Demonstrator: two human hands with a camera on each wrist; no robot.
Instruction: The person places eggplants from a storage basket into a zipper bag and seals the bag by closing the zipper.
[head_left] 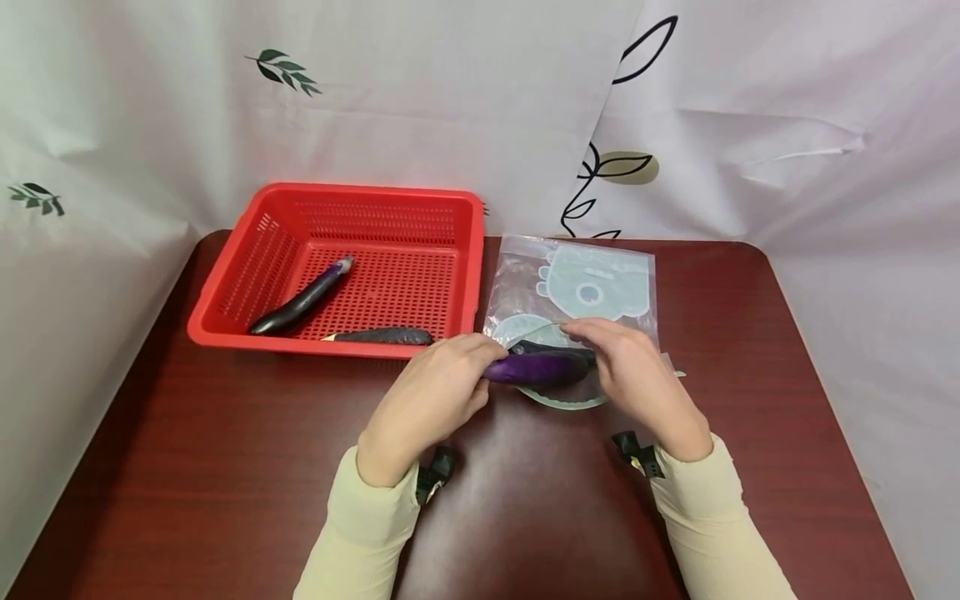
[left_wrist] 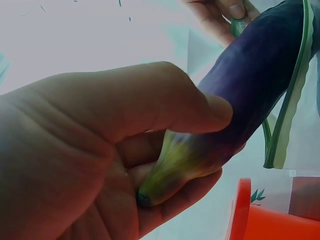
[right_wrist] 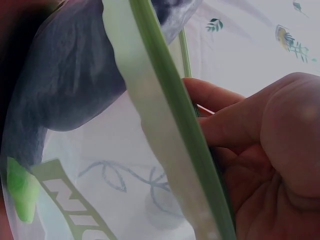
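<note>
My left hand [head_left: 435, 387] grips one end of a purple eggplant [head_left: 540, 369]; the left wrist view shows the thumb [left_wrist: 185, 107] over its yellowish end. The other end reaches into the mouth of a clear zip bag [head_left: 517, 271] with green edging [left_wrist: 290, 100]. My right hand [head_left: 645, 383] pinches the bag's green rim [right_wrist: 170, 105], holding the mouth apart. Through the plastic in the right wrist view, a greyish-looking eggplant [right_wrist: 75, 75] with a green end shows. In the head view, something dark lies just behind the held eggplant, partly covered by it.
A red plastic basket [head_left: 480, 275] stands at the back left of the brown table [head_left: 225, 467]. Inside it lie a long dark eggplant [head_left: 303, 298] and another dark one [head_left: 386, 335] along the near wall. A pale printed bag [head_left: 600, 279] lies at the back. White patterned cloth [head_left: 450, 100] hangs around the table.
</note>
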